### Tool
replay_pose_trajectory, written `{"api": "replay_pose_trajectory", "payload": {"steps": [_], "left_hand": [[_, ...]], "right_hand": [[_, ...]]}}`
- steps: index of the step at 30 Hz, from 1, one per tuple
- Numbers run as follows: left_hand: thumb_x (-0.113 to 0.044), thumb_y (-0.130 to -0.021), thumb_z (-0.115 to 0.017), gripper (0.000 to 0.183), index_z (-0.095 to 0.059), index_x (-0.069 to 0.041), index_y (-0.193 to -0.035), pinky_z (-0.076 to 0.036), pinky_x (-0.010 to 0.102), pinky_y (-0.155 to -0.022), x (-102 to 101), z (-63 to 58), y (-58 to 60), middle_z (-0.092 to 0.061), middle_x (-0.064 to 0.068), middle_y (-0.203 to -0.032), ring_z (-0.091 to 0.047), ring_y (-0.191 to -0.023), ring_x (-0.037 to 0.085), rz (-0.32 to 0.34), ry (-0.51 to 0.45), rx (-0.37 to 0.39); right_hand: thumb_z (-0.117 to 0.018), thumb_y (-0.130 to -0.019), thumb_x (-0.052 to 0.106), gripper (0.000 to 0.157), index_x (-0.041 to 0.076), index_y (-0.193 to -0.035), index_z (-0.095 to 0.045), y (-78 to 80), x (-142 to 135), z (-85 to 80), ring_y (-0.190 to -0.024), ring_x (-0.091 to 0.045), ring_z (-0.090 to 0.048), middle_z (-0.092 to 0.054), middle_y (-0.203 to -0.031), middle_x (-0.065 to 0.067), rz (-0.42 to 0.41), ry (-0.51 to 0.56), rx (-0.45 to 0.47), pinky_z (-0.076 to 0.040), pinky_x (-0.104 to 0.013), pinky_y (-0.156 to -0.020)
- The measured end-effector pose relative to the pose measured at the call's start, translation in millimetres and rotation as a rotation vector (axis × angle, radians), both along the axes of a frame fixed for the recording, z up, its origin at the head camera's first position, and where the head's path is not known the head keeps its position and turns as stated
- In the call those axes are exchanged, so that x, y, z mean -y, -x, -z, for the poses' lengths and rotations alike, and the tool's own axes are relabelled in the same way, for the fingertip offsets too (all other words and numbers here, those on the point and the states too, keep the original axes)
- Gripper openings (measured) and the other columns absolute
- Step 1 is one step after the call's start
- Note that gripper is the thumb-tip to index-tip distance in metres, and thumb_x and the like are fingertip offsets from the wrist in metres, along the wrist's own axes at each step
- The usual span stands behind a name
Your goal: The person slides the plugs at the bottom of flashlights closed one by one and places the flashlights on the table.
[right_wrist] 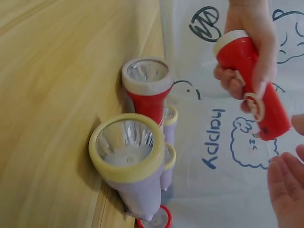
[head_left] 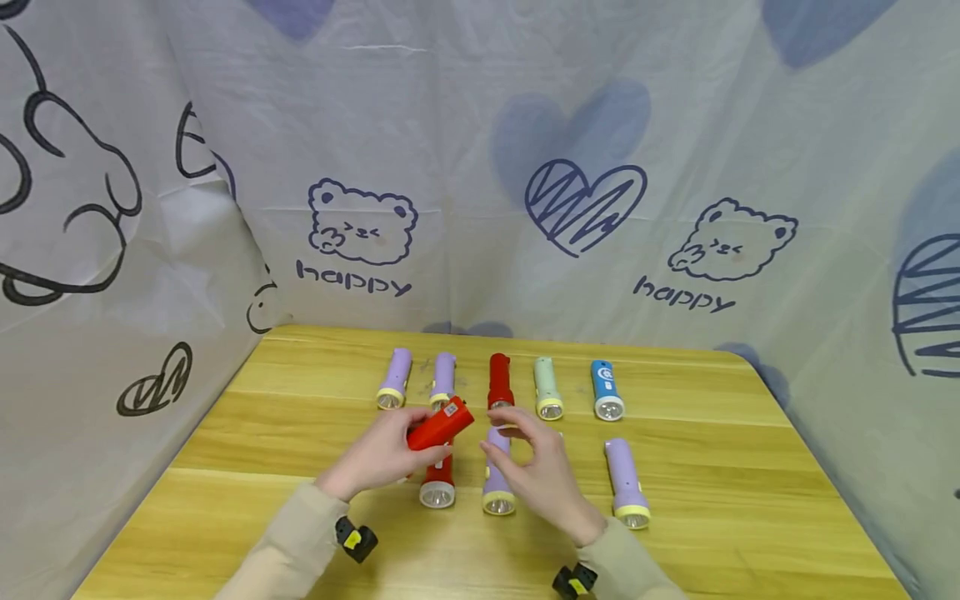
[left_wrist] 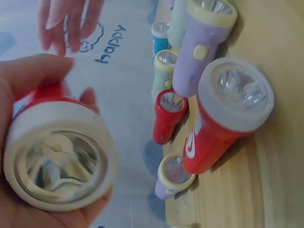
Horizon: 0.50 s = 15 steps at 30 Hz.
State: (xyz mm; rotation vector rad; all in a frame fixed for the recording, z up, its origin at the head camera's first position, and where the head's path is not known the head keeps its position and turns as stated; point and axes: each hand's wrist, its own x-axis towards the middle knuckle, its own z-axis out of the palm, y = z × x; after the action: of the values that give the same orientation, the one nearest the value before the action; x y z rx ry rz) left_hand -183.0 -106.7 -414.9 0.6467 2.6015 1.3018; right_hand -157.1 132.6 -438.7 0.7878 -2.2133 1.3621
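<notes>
My left hand (head_left: 382, 454) grips a red flashlight (head_left: 442, 425) above the table, its tail raised toward the right. In the left wrist view its white-rimmed lens (left_wrist: 61, 161) faces the camera. Beside the tail hovers my right hand (head_left: 546, 471), fingers bent loosely with nothing between them; the right wrist view shows a small gap between these fingers (right_wrist: 287, 183) and the tail. Beneath the hands lie another red flashlight with a white rim (head_left: 438, 492) and a purple flashlight (head_left: 498, 492), both partly covered.
Along the back of the wooden table (head_left: 247, 467) lie two purple flashlights (head_left: 395, 375), a red one (head_left: 499, 379), a mint one (head_left: 548, 387) and a blue one (head_left: 606, 390). Another purple flashlight (head_left: 627, 483) lies front right. A printed cloth (head_left: 465, 167) hangs behind.
</notes>
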Motion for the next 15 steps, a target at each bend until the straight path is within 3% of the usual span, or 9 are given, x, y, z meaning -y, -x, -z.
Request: {"api": "replay_pose_trajectory", "payload": {"steps": [8, 15], "left_hand": [[-0.033, -0.094, -0.071, 0.041, -0.062, -0.008, -0.126, -0.053, 0.02, -0.064, -15, 5.5, -5.2, -0.072, 0.008, -0.104, -0.06, -0.076, 0.008, 0.048, 0.025, -0.213], [-0.031, -0.094, -0.07, 0.041, -0.062, -0.008, -0.127, -0.052, 0.019, -0.061, -25, 13.0, -6.9, -0.073, 0.006, -0.097, -0.059, -0.072, 0.004, 0.094, -0.003, -0.275]], "right_hand": [[-0.078, -0.085, 0.002, 0.049, 0.005, -0.132, -0.062, 1.6, -4, 1.0, -0.114, -0.027, -0.067, -0.067, -0.13, -0.014, 0.003, -0.036, -0.095, -0.058, -0.029, -0.097], [-0.077, -0.087, 0.004, 0.049, 0.007, -0.134, -0.062, 1.2, -4, -1.9, -0.118, -0.025, -0.066, -0.066, -0.134, -0.012, 0.009, -0.053, -0.109, -0.057, -0.033, -0.099]]}}
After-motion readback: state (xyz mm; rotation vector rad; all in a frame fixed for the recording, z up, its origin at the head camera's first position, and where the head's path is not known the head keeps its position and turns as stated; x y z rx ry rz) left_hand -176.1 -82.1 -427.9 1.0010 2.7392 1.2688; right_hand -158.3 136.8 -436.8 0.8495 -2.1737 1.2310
